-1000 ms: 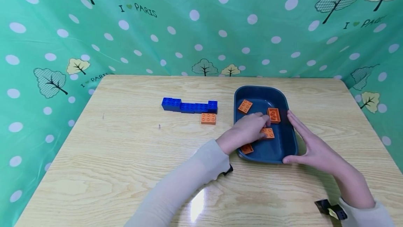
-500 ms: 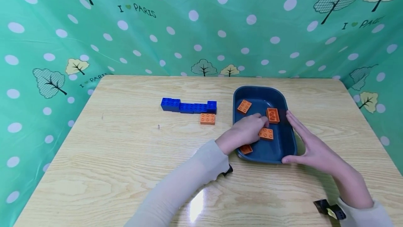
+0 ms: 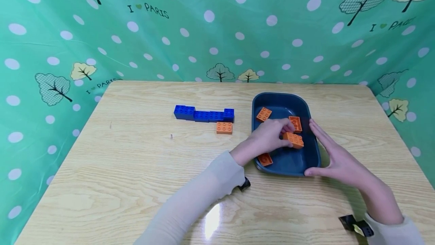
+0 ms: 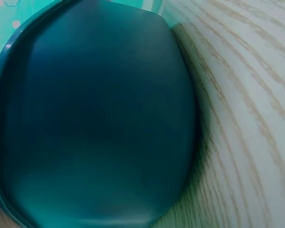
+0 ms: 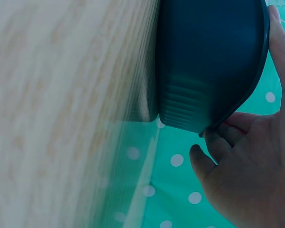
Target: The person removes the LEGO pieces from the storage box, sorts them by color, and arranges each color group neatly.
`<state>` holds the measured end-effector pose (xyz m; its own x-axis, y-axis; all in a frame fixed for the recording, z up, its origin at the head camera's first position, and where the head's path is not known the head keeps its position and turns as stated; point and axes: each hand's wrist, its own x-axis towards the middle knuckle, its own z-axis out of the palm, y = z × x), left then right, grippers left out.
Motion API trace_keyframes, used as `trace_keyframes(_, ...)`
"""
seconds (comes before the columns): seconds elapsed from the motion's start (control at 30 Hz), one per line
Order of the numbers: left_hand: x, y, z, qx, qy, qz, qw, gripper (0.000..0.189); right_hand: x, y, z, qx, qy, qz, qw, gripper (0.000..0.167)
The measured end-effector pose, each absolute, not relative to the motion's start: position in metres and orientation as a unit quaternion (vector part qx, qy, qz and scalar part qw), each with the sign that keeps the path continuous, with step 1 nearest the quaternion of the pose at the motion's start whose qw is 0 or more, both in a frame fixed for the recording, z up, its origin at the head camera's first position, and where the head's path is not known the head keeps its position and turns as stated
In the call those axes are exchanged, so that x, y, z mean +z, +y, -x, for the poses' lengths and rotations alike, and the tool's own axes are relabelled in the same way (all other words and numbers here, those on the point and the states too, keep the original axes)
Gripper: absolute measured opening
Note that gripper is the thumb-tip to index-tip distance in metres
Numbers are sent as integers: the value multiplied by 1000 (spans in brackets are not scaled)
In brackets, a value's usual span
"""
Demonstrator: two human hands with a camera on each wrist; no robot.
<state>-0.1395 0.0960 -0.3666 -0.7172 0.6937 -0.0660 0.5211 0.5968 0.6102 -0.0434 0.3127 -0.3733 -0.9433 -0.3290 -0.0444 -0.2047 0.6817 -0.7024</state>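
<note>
In the head view, my left hand [image 3: 270, 136] pinches an orange toy building brick [image 3: 293, 140] between thumb and fingers inside the dark blue tray [image 3: 292, 166]. The brick is tilted, its studs showing. My right hand [image 3: 343, 162] holds the tray's right side, thumb near the front corner and a finger farther back along the rim. The right wrist view shows this hand [image 5: 249, 166] with its fingers bent at the tray's edge. Other orange bricks lie in the tray: one at the back left [image 3: 264, 114], one at the right [image 3: 295, 124], one at the front left [image 3: 265, 159].
Left of the tray, a row of joined blue bricks [image 3: 204, 115] lies on the wooden table [image 3: 129, 169], taller at both ends. An orange brick [image 3: 224, 128] sits just in front of its right end. A green dotted cloth [image 3: 190, 22] hangs behind the table.
The orange brick under my left hand has been lifted and tilted, shifting slightly right in my fingers' pinch. My right hand has stayed at the tray's side.
</note>
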Motion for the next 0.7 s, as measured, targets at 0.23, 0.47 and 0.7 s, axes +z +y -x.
trace_keyframes(0.23, -363, 89, 137, 361, 859, -341, 122, 34, -374, 313, 44, -368, 914, 151, 80, 125)
trace_keyframes(0.47, -350, 70, 140, 449, 820, -341, 95, 31, -373, 313, 44, -372, 913, 142, 86, 124)
trace_keyframes(0.7, -337, 38, 144, 495, 813, -293, 93, 31, -373, 312, 44, -374, 913, 137, 88, 125)
